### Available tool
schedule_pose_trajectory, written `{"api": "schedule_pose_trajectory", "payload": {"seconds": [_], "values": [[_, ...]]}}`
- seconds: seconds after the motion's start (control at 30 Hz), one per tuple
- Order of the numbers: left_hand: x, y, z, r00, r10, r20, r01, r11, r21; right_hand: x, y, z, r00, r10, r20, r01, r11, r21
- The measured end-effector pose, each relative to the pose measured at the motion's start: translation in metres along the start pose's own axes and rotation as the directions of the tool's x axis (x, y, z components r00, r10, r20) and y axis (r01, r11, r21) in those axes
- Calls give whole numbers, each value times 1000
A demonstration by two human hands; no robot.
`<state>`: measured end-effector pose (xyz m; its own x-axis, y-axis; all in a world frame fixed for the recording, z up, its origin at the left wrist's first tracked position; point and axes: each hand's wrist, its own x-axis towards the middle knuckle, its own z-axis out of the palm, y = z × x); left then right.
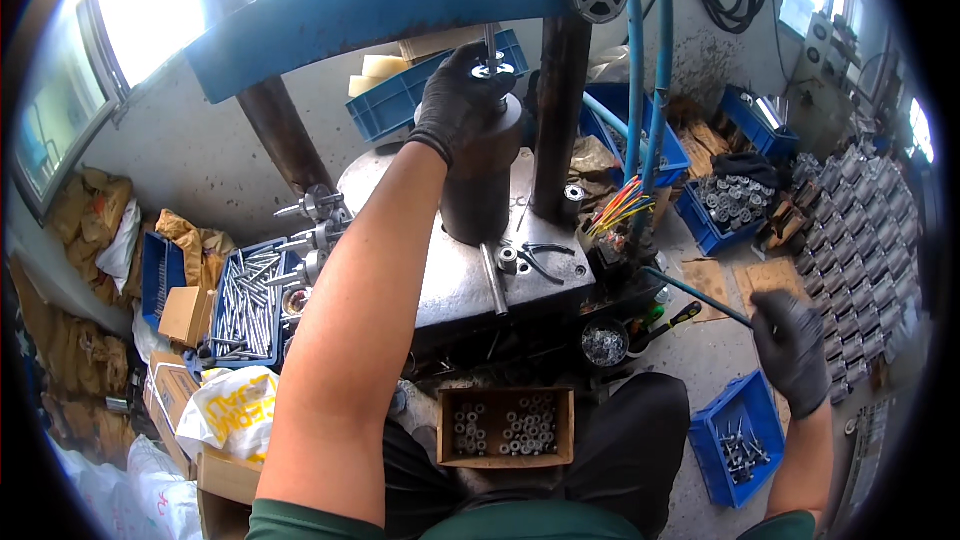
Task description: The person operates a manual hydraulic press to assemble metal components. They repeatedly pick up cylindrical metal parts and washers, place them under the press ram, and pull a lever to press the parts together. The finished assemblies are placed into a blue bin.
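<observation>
My left hand (462, 98), in a black glove, reaches up to the top of a thick dark steel cylinder (478, 195). Its fingers close round a silvery disc-like part (497, 70) with an upright metal shaft (491, 37) above it; the fingers partly hide this part. Off to the right, my right hand (793, 352), also gloved in black, is closed at the end of a thin blue-green lever (700, 295). The cylinder stands on a worn metal press table (450, 285). On that table lie a steel rod (494, 280), a small ring (508, 258) and dark pliers (543, 262).
A blue press beam (400, 2) crosses overhead on dark columns (562, 120). Left is a blue crate of metal shafts (247, 305). A wooden box of small rings (506, 460) sits between my legs. A blue bin of small shafted parts (738, 440) and stacked metal cylinders (862, 250) stand right.
</observation>
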<state>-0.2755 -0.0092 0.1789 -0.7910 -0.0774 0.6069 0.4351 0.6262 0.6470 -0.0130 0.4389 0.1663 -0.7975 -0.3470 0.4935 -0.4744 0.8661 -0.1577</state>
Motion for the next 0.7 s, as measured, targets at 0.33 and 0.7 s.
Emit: {"api": "schedule_pose_trajectory", "payload": {"seconds": [0.33,0.7], "values": [[7,-9,7,995,75,68,-67,992,-107,165,42,13,922,-31,-386,67,995,80],[-43,20,11,937,274,-215,-295,953,-70,186,41,15,961,73,-265,-88,995,-46]]}}
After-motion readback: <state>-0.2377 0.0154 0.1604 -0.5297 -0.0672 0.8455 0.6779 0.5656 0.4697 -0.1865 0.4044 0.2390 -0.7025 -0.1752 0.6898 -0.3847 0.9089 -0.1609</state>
